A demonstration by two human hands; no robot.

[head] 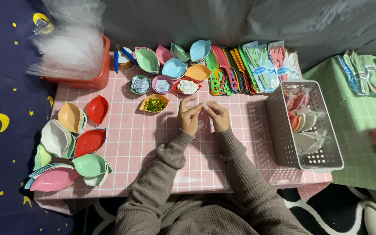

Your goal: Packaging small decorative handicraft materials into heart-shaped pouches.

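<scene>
Both hands meet over the pink table (pixel 144 143), left hand (pixel 189 118) and right hand (pixel 217 116) pinching a small clear bag (pixel 202 121) between them, just below the yellow dish (pixel 154 103).

Single head view, steeply down, near pink table (pixel 131 143).

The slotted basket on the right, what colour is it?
The basket is pale grey, seen in the head view.
</scene>
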